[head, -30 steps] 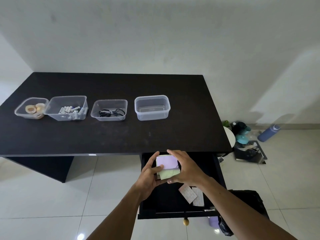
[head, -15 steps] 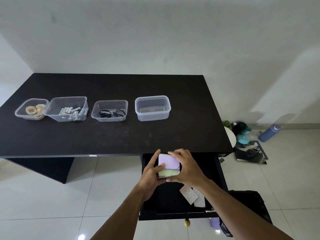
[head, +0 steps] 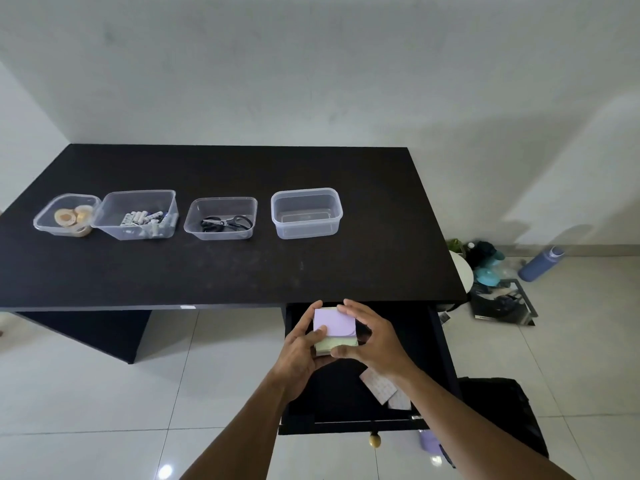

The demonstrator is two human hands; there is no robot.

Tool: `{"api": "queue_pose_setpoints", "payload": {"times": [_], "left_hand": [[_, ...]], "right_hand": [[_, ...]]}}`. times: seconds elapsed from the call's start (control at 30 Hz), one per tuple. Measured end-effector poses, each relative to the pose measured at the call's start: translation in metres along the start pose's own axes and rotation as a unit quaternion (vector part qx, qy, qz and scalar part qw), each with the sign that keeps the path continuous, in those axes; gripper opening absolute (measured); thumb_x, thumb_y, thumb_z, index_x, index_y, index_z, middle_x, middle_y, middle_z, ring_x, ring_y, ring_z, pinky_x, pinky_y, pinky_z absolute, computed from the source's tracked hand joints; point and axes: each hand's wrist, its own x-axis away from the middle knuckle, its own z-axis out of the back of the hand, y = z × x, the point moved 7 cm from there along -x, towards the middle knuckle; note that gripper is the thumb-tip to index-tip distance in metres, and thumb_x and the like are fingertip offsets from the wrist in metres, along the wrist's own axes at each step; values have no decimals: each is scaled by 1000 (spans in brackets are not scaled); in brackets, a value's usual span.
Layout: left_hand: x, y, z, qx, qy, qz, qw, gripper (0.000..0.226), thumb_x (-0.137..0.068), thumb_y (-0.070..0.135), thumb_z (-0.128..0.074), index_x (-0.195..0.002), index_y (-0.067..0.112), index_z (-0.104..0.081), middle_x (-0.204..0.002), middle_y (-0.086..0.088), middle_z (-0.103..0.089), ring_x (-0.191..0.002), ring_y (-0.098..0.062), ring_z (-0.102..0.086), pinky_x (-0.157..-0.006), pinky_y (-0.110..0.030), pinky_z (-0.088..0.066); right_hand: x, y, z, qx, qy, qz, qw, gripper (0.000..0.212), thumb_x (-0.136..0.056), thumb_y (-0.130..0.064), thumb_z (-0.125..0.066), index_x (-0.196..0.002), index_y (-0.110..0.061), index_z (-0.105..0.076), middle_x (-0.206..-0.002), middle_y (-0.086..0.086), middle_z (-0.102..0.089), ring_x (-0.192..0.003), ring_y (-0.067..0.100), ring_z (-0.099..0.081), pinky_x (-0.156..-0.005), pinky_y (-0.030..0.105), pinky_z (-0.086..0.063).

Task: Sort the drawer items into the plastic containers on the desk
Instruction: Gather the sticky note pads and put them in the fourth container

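Left hand (head: 298, 353) and right hand (head: 379, 344) grip the notepad (head: 334, 322) over the open drawer (head: 329, 426); their fingers (head: 347, 306) hide its sides.

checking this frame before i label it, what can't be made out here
All in the head view:
- sticky note stack: sides and underside covered by the left hand and right hand; number of pads unclear.
- drawer: its inside is dark and partly behind both forearms, so other contents cannot be told.
- patterned sheets: print too small to read.
- second container: the small pale cylinders inside are too small to identify.
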Motion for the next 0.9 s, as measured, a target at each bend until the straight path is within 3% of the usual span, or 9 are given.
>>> {"api": "queue_pose_setpoints", "payload": {"times": [0.13,0.23,0.3,0.37,0.47,0.53,0.7,0.8,0.9], "left_hand": [[1,2,-2,1,-1,-1,1000,44,-101,12,-54,-134,40,-56,-135,-11,-58,-116,-37,-65,-91,-51,-57],[0,1,-3,-4,3,1,1000,45,-101,12,-53,-134,43,-56,-135,-8,-61,-117,-35,-65,-95,-50,-56],[-3,-1,-1,-4,10,3,1000,46,-101,12,-52,-134,44,-55,-137,-4,-61,-118,-33,-64,-93,-47,-57],[-6,-4,2,1,16,5,1000,46,-101,11,-52,-134,43,-55,-138,-2,-59,-119,-33,-64,-92,-46,-57],[-11,-8,7,10,16,9,1000,46,-101,11,-52,-135,42,-55,-140,-3,-55,-120,-34,-62,-93,-48,-57],[-15,-11,9,14,14,9,1000,47,-101,10,-52,-135,42,-55,-141,-3,-55,-121,-35,-62,-93,-48,-57],[-21,-16,13,15,13,10,1000,48,-100,9,-53,-136,40,-54,-140,-3,-55,-121,-35,-61,-92,-48,-57],[-22,-17,17,13,16,10,1000,48,-100,8,-53,-137,40,-54,-140,-3,-56,-122,-35,-61,-95,-51,-55],[-21,-17,22,13,20,9,1000,48,-101,7,-52,-136,39,-55,-139,-3,-55,-123,-36,-60,-97,-52,-54]], "right_hand": [[0,-1,1,5,-8,7,1000,82,-59,-34,-95,-134,-33,-61,-146,-19,-46,-138,2,-39,-102,38,-53],[0,1,8,-20,-13,1,1000,79,-67,-43,-89,-139,-35,-55,-144,-21,-47,-131,-3,-46,-96,29,-55],[0,13,24,-41,39,-23,998,66,-78,-47,-79,-138,-34,-54,-136,-18,-55,-119,1,-58,-89,28,-57],[2,34,42,-31,110,-51,992,41,-87,-37,-73,-126,-26,-64,-115,-8,-67,-102,11,-67,-83,29,-58],[9,77,51,54,136,-109,983,17,-89,-16,-72,-106,-16,-71,-91,1,-70,-85,18,-67,-72,14,-53],[15,109,44,152,74,-158,973,25,-86,-17,-75,-110,-17,-70,-96,-1,-69,-88,15,-65,-73,14,-51],[27,152,16,324,-70,-209,920,61,-76,-36,-82,-131,-28,-56,-127,-2,-61,-117,19,-58,-98,38,-49],[28,159,4,400,-94,-203,889,71,-73,-39,-83,-136,-29,-50,-134,-3,-55,-127,22,-49,-106,44,-38],[24,162,0,411,-85,-193,887,73,-73,-34,-84,-137,-28,-49,-134,-3,-55,-127,22,-47,-106,42,-35]]}}
